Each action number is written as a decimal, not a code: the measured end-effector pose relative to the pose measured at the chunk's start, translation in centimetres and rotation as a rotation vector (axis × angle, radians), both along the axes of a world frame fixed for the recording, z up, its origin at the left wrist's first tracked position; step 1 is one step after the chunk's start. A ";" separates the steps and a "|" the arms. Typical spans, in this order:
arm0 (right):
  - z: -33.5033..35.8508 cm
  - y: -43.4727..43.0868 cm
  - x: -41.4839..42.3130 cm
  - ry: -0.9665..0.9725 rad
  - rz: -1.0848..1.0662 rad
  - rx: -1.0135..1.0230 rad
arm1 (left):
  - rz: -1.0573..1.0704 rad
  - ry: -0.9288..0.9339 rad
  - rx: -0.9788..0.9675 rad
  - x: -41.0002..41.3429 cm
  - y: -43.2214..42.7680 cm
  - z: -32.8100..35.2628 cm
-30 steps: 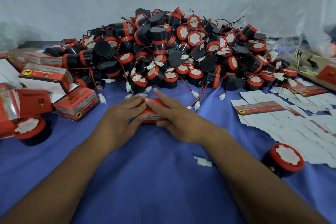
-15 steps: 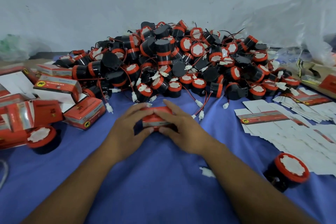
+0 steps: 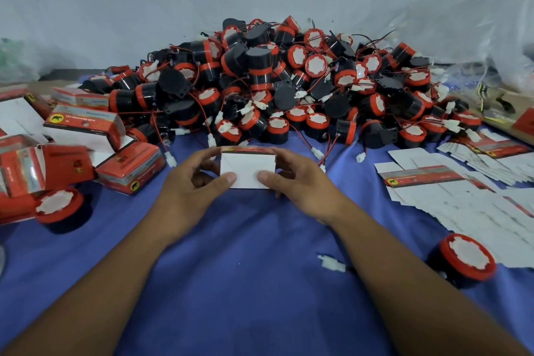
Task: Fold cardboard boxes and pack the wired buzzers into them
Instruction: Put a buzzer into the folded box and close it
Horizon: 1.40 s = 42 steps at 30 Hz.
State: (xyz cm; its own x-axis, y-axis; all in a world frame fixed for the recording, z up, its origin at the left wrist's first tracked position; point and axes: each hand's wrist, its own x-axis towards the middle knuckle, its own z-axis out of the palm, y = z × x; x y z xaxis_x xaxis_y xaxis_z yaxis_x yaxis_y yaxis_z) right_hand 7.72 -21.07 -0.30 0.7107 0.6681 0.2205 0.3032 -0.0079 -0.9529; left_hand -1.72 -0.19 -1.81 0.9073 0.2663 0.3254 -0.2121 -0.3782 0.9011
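Pinching box (image 3: 248,165): left hand (image 3: 189,195), right hand (image 3: 304,189)

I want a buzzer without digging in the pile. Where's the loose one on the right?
The loose buzzer lies at lower right of the head view on the blue cloth, just below the flat box blanks, right of the right forearm.

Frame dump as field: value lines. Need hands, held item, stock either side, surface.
held: small box, white face toward the camera, red printed top edge
left: left hand pinches its left end, thumb on the white face
right: right hand pinches its right end, thumb on the white face
behind: buzzer pile, red-and-black, wired
left side: folded boxes
right side: flat box blanks
loose: loose buzzer beside the right forearm
surface: blue cloth
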 end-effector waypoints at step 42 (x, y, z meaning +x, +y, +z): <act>0.7 1.8 -0.2 0.026 -0.258 -0.036 | 0.205 -0.084 0.438 -0.3 -1.4 0.1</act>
State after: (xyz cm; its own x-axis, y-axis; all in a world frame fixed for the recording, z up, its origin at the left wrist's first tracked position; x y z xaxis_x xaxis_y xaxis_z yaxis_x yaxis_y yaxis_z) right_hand 7.53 -19.29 0.36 0.8639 0.4709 0.1788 0.2616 -0.1162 -0.9581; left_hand -2.03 -1.58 -1.72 0.8166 0.2582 0.5162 -0.1587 -0.7594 0.6309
